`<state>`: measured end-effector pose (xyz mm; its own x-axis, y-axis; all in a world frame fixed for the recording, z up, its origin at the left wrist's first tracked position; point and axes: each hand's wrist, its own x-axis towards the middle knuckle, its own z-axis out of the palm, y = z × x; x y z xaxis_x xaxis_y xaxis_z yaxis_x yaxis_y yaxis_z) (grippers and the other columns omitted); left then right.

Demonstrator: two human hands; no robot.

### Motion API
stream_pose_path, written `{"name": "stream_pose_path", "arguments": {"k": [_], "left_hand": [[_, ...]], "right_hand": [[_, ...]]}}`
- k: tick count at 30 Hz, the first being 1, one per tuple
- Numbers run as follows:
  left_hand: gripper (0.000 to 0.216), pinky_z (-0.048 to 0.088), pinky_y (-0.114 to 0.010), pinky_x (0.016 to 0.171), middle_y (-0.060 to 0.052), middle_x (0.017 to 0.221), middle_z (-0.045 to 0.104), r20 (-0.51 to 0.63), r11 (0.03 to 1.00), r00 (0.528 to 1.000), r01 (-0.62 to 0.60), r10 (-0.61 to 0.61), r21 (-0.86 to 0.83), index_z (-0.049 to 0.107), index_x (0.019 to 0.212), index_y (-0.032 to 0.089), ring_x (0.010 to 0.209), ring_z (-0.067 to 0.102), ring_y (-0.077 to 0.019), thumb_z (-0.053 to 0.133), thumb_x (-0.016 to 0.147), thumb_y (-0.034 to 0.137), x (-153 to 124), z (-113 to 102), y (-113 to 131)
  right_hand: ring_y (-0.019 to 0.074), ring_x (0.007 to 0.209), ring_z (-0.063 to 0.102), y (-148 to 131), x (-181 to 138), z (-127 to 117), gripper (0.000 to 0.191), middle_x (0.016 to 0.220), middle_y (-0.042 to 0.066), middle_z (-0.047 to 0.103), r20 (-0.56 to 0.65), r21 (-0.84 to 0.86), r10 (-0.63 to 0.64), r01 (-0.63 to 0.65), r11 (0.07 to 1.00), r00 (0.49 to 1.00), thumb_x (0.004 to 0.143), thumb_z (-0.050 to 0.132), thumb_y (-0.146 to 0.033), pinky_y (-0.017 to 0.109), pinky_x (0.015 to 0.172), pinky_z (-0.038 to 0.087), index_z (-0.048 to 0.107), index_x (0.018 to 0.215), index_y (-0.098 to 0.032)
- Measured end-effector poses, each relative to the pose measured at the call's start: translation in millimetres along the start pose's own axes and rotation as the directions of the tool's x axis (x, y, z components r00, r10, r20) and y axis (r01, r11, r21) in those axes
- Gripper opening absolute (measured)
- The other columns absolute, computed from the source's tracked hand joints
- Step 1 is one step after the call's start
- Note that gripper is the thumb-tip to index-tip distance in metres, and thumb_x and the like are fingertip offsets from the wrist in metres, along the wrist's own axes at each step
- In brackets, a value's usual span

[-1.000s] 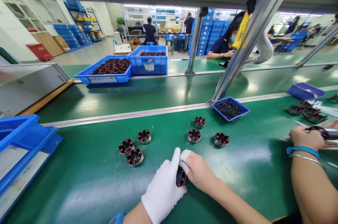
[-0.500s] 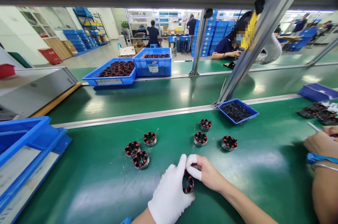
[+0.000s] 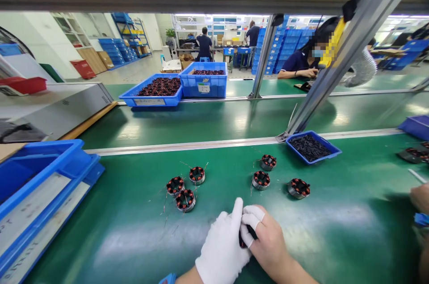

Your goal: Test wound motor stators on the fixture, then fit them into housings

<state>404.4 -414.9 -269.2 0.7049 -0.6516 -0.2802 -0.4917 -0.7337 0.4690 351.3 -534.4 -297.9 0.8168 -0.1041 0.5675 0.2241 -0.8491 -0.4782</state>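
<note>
My left hand [image 3: 223,244] holds the ring [image 3: 242,242] on its right side; my right hand [image 3: 270,237] curls over it; I cannot tell what that one pinches.

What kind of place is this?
Probably a factory workshop. Wire-wound rings sit on a long green bench, two blue bins hold heaps of small parts, and another person sits at work across from it.
</note>
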Motion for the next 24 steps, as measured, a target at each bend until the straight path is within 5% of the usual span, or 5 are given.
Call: {"name": "stream_pose_path", "arguments": {"k": [9, 12, 15, 19, 24], "left_hand": [[0.088, 0.043, -0.037, 0.079, -0.011, 0.104, 0.056, 0.003, 0.998, 0.999, -0.043, 0.043, -0.036, 0.005, 0.14, 0.02, 0.092, 0.056, -0.0267, 0.055, 0.068, 0.028, 13.3, -2.8, 7.4], [0.097, 0.036, -0.037, 0.095, -0.016, 0.135, 0.037, -0.069, 0.973, 0.974, -0.219, 0.215, -0.066, 0.002, 0.14, 0.018, 0.119, 0.041, -0.0289, 0.062, 0.066, 0.036, 38.6, -17.9, 18.1], [0.095, 0.018, -0.042, 0.107, -0.015, 0.148, 0.004, -0.19, 0.958, 0.939, -0.284, 0.287, 0.048, 0.005, 0.14, 0.015, 0.135, 0.009, -0.031, 0.057, 0.068, 0.05, 57.5, -47.9, 7.4], [0.067, 0.023, -0.042, 0.104, -0.018, 0.14, 0.032, -0.25, 0.967, 0.96, -0.061, 0.125, 0.249, 0.028, 0.134, 0.009, 0.129, 0.027, -0.0306, 0.049, 0.074, 0.029, 63.8, -90.8, -38.7], [0.044, 0.038, -0.035, 0.092, -0.011, 0.108, 0.061, -0.17, 0.945, 0.979, -0.056, 0.116, 0.323, 0.053, 0.116, 0.014, 0.101, 0.055, -0.0215, 0.033, 0.077, 0.013, 60.5, -95.0, -60.1]], "right_hand": [[0.0199, 0.097, 0.052, -1.1, 17.1, -19.4, 0.015, 0.1, 0.006, 0.057, 0.18, 0.18, 0.262, -0.294, 0.939, 0.948, 0.079, 0.051, -0.023, 0.035, 0.085, 0.046, 0.056, 0.093, -0.023], [0.02, 0.091, 0.056, 34.6, 54.5, -56.1, 0.02, 0.099, 0.007, 0.061, -0.026, 0.141, 0.371, -0.364, 0.921, 0.928, 0.078, 0.053, -0.032, 0.033, 0.083, 0.047, 0.06, 0.095, -0.022], [0.0198, 0.085, 0.059, 98.0, 100.2, -100.9, 0.027, 0.098, 0.009, 0.063, -0.29, -0.129, 0.494, -0.545, 0.829, 0.82, 0.08, 0.048, -0.025, 0.032, 0.081, 0.046, 0.059, 0.104, -0.017], [0.0274, 0.096, 0.058, 174.4, 134.7, -143.5, 0.026, 0.097, 0.019, 0.063, -0.183, -0.499, 0.729, -0.701, 0.509, 0.66, 0.075, 0.048, -0.01, 0.037, 0.082, 0.043, 0.063, 0.096, -0.01], [0.0244, 0.091, 0.059, 195.6, 131.5, -147.9, 0.011, 0.089, 0.017, 0.063, -0.149, -0.456, 0.771, -0.735, 0.501, 0.619, 0.074, 0.061, -0.013, 0.038, 0.081, 0.044, 0.063, 0.082, -0.006]]}}
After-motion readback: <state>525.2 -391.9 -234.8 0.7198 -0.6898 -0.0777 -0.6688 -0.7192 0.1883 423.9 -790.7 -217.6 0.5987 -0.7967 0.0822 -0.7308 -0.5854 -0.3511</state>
